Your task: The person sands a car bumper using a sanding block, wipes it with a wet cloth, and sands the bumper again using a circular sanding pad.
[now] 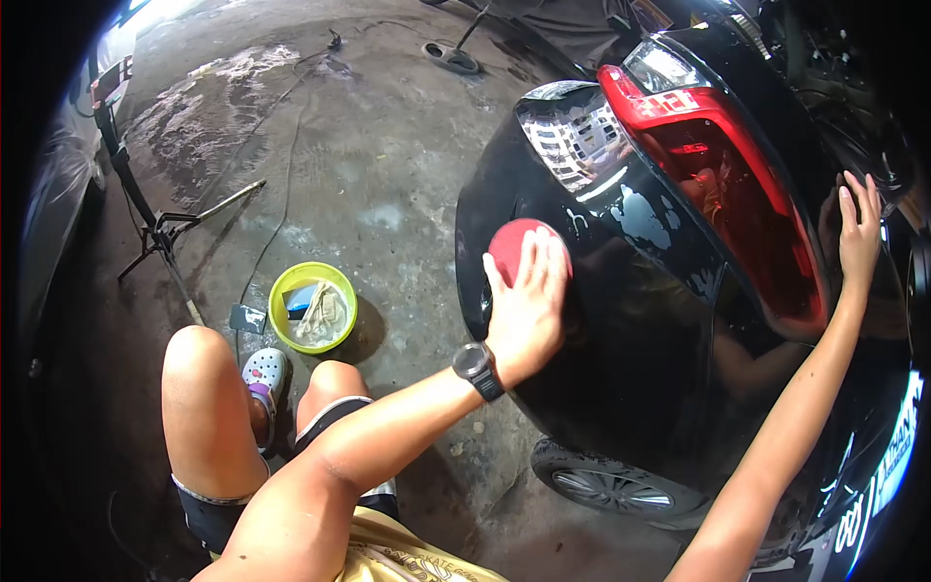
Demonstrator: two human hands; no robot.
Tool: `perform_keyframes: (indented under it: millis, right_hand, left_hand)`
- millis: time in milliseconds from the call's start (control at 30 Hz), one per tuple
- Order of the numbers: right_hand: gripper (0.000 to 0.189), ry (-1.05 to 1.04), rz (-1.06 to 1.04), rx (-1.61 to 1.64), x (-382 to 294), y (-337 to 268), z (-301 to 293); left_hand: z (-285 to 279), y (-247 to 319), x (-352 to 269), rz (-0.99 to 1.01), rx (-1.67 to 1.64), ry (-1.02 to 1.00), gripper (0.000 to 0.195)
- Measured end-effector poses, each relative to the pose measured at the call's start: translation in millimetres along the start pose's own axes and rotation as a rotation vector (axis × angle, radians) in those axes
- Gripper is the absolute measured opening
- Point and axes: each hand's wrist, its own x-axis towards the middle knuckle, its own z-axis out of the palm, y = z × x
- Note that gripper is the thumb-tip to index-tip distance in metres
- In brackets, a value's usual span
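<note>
My left hand (529,291), with a watch on its wrist, lies over a round red pad (513,244) and presses it flat against the glossy black rear bumper (618,349) of a car. Its fingertips and spread outer finger show, while its palm side is hidden. Farther right, my right hand (860,233) rests with extended fingers on the black body panel just past the red tail light (734,196), holding nothing visible. White streaks and patches, seemingly reflections, show on the bumper below the light.
A yellow-green bucket (350,313) on the concrete floor holds a wet cloth and a dark sheet; a dark rectangular piece (248,319) lies beside it. A tripod stand (156,225) and a thin cable are at left. The car's wheel (611,487) is below the bumper. A round-based object (452,60) stands farther off.
</note>
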Motion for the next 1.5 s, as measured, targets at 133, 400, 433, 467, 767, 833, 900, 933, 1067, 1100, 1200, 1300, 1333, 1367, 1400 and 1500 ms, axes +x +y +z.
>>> perform_keyframes:
  millis: [133,400,433,467,767,833,900,933,1067,1100,1200,1300,1333,1367,1400,1500]
  right_hand:
    - [0.044,-0.014,-0.028,-0.014,-0.3,0.9,-0.7]
    - [0.044,-0.019,-0.035,-0.031,0.0,9.5,-1.2]
    - [0.044,-0.038,-0.04,-0.045,0.3,9.9,-1.6]
    - [0.043,-0.04,-0.041,-0.041,0.1,10.2,-2.3]
    - [0.04,-0.059,-0.001,-0.022,-3.7,8.7,-7.2]
    - [0.039,-0.056,0.012,-0.015,-3.5,8.6,-7.4]
    - [0.038,-0.057,0.002,0.017,-3.3,7.9,-8.0]
    - [0.039,-0.059,-0.014,-0.003,-3.0,7.4,-8.3]
    - [0.04,-0.038,-0.018,-0.016,-3.2,0.8,-8.6]
    - [0.04,-0.022,0.001,-0.014,-3.5,-1.5,-8.9]
    - [0.04,-0.019,-0.004,-0.026,-4.0,-9.0,-9.1]
    - [0.041,-0.015,0.027,-0.03,-4.3,-15.9,-9.3]
    - [0.041,-0.022,0.036,-0.041,-4.9,-17.8,-9.8]
    - [0.041,-0.008,0.036,-0.05,-4.9,-19.4,-9.9]
    - [0.041,-0.019,0.042,-0.031,-5.9,-20.8,-10.3]
    - [0.041,-0.004,0.038,-0.028,-7.5,-23.7,-9.0]
  left_hand:
    - [-3.3,-4.2,3.2,-0.013,-0.044,0.094,0.087]
    - [-1.7,-7.7,9.9,0.008,-0.085,0.137,0.082]
    - [-1.0,-5.3,5.5,0.082,-0.097,0.211,0.081]
    - [0.7,-3.7,-1.9,0.201,-0.108,0.153,0.083]
    - [18.8,-92.7,-72.3,-0.178,-0.694,0.293,0.07]
    - [18.6,-108.3,-69.5,-0.531,-0.913,0.357,0.073]
    - [16.1,-109.3,-62.5,-0.454,-1.067,0.384,0.077]
    - [14.3,-104.8,-57.5,-0.341,-0.991,0.319,0.078]
    - [5.8,-65.7,-27.4,0.059,-0.66,0.253,0.085]
    - [3.6,-54.2,-18.3,0.181,-0.583,0.222,0.087]
    - [-3.3,-19.5,4.2,0.119,-0.385,0.166,0.088]
    - [-10.7,14.5,11.3,0.138,-0.247,0.163,0.087]
    - [-15.2,26.4,10.6,0.305,-0.23,0.125,0.085]
    - [-15.7,36.3,9.4,0.448,-0.263,0.069,0.085]
    - [-16.8,40.3,10.0,0.406,-0.242,0.096,0.086]
    - [-21.7,28.7,13.9,0.319,-0.203,0.03,0.077]
